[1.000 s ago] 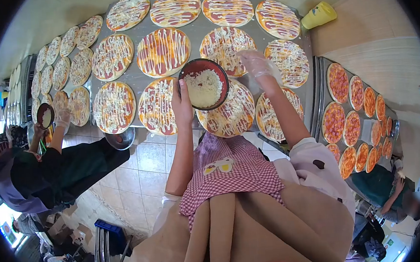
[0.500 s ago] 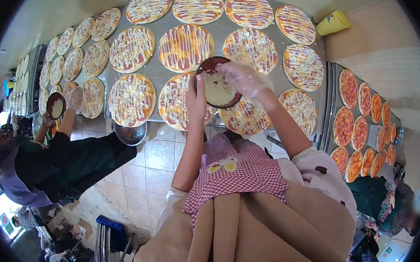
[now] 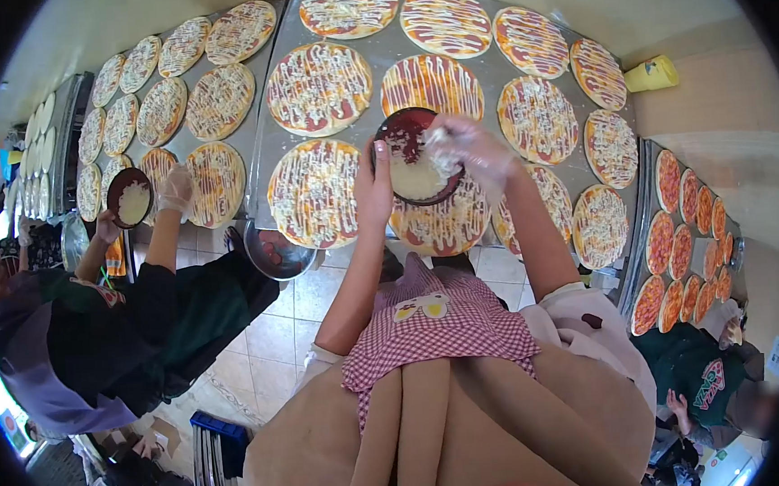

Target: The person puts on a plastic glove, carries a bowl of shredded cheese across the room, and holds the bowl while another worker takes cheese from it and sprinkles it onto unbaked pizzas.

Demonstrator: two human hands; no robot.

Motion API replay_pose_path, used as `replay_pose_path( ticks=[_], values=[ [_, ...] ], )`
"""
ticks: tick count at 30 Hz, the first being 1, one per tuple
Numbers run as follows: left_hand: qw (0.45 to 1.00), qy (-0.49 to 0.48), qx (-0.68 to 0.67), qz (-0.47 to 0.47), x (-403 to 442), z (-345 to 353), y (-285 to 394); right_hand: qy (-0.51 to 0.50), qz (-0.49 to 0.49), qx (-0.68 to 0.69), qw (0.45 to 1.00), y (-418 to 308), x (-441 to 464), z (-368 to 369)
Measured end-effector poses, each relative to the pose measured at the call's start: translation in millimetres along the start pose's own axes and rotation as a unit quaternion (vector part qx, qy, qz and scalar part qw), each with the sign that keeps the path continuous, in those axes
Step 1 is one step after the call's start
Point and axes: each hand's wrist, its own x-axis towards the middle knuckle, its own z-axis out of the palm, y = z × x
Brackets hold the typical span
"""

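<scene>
My left hand (image 3: 373, 188) is bare and grips the left side of a dark red bowl (image 3: 407, 133). Inside the bowl, white grated cheese (image 3: 415, 180) covers the lower part, and the red bottom shows above it. A clear plastic glove covers my right hand (image 3: 481, 153); its fingers are closed on a clump of grated cheese (image 3: 442, 145) at the bowl's right edge. Below the bowl lies a partly hidden pizza (image 3: 442, 224) with sauce stripes. Just behind it is a striped pizza (image 3: 433, 85) showing no white shreds on its visible part.
Several more pizzas cover the metal table (image 3: 263, 175). A co-worker (image 3: 96, 309) at left holds another bowl (image 3: 130, 198) over pizzas. A metal bowl (image 3: 280, 251) sits near the table's front edge. A yellow container (image 3: 651, 74) stands at right, and another person (image 3: 706, 374) is lower right.
The pizzas and table have shifted rightward in view. My right hand, blurred over the bowl before, now shows a clump of cheese in its fingers. My left hand still holds the bowl.
</scene>
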Motion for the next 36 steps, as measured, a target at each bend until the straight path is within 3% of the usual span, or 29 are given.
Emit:
replay_pose_path(
  ticks=[3,6,10,12,13,17,21,24,28,31,34,36],
  values=[
    [0.999,0.008,-0.038,0.007,8.1,-28.8,9.4,0.138,-0.003,-0.059,0.989,-23.9,20.4,-21.7],
    [0.997,0.010,-0.070,0.010,11.8,-54.5,10.4,0.280,-0.146,-0.369,0.874,35.0,57.0,-64.7],
    [0.997,0.009,-0.082,0.011,6.7,-80.0,12.8,0.233,0.054,-0.479,0.845,16.3,97.5,-79.2],
    [0.995,-0.005,-0.092,0.029,5.4,-89.9,8.9,0.204,0.109,-0.515,0.825,-12.2,108.6,-72.0],
    [0.996,-0.001,-0.086,0.027,3.5,-93.7,9.3,0.147,0.000,-0.628,0.765,4.3,123.6,-81.9],
    [0.997,0.031,-0.066,0.008,-6.1,-98.7,15.4,0.134,0.016,-0.640,0.756,9.0,148.5,-72.9],
    [0.997,0.042,-0.064,-0.008,-12.1,-103.0,22.9,0.099,0.020,-0.611,0.785,-8.2,162.8,-47.2],
    [0.997,0.041,-0.059,-0.018,-11.6,-106.8,22.4,0.108,-0.090,-0.683,0.717,11.4,178.7,-34.3],
    [0.995,0.044,-0.083,-0.022,-7.7,-105.2,19.5,0.099,-0.128,-0.581,0.798,11.5,165.7,-14.6],
    [0.997,0.039,-0.063,-0.014,-2.0,-103.8,20.5,0.086,-0.058,-0.652,0.751,8.0,152.0,0.7],
    [0.998,0.052,-0.033,-0.018,9.1,-104.5,8.7,0.090,-0.056,-0.645,0.757,0.4,121.4,2.9],
    [0.998,0.055,0.007,-0.015,11.8,-104.2,11.8,0.173,-0.069,-0.572,0.799,-18.0,97.5,8.1]
  ],
)
